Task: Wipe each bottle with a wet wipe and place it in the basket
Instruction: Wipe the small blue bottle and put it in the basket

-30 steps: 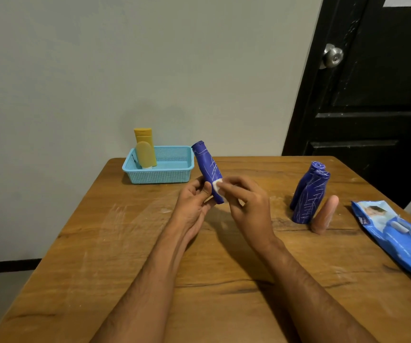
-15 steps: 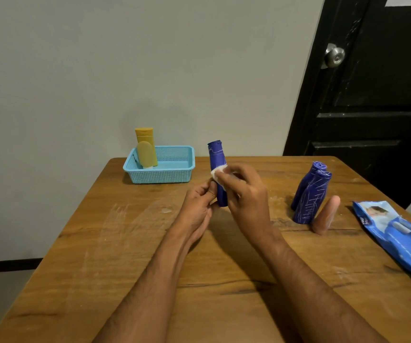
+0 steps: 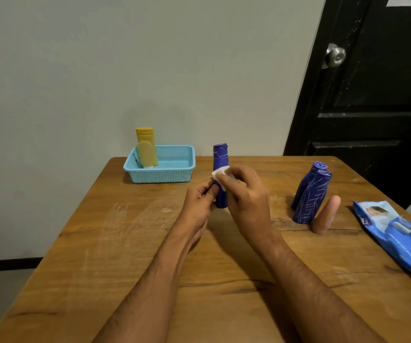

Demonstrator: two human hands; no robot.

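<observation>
Two hands on one blue bottle, basket off to the left

Held upright above the bench (image 3: 125,243), near its middle: blue bottle (image 3: 220,159), long axis near vertical, neck up. Gripped low on its body by the left hand (image 3: 199,201), fingers curled round it. Pressed against its upper half by the right hand (image 3: 245,194): a folded wet wipe (image 3: 220,172), pinched in the fingertips. Wiping seemingly under way. Beyond and left of both hands: basket (image 3: 164,174), two yellow bottles (image 3: 147,152) already standing inside. Nearer to it, and already bearing the bottle: left hand. Waiting to the right: two more blue bottles (image 3: 310,196), a pink bottle (image 3: 327,215), the wipes pack (image 3: 397,238).
</observation>
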